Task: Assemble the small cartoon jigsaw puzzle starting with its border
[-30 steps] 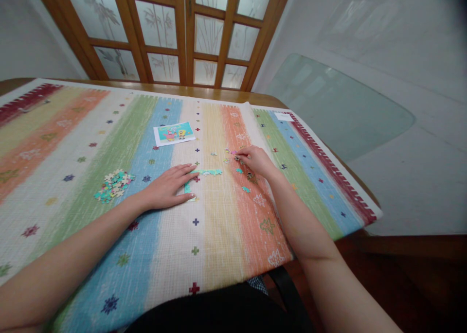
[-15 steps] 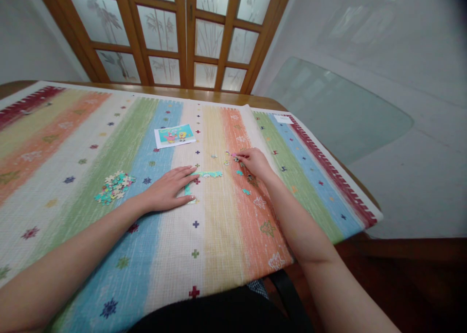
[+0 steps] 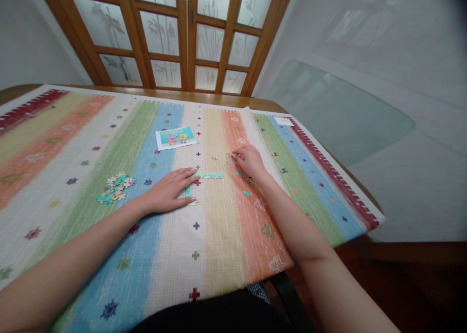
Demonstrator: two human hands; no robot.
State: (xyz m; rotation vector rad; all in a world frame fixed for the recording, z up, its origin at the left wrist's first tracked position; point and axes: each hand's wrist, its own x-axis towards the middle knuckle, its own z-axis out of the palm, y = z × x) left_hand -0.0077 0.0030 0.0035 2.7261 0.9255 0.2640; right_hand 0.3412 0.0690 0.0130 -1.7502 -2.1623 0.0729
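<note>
Wooden doors (image 3: 182,31) stand up top, a stripy tablecloth (image 3: 219,236) below; the left hand (image 3: 170,191) lies spread on the jigsaw (image 3: 213,176) mid-frame. The right hand (image 3: 248,159) bunches by loose pieces (image 3: 246,193); I can't tell if it pinches one.

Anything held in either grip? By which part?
The left grip holds nothing, lying over joined jigsaw pieces; whether the right grip pinches the nearest jigsaw piece cannot be told.

Striped tablecloth (image 3: 219,236) over a wooden table (image 3: 16,94); small white slip (image 3: 283,121) near its far right corner. Facing us, beyond: wooden doors (image 3: 183,56) with frosted, plant-patterned panes (image 3: 159,34). Right: grey-white wall (image 3: 430,167).
</note>
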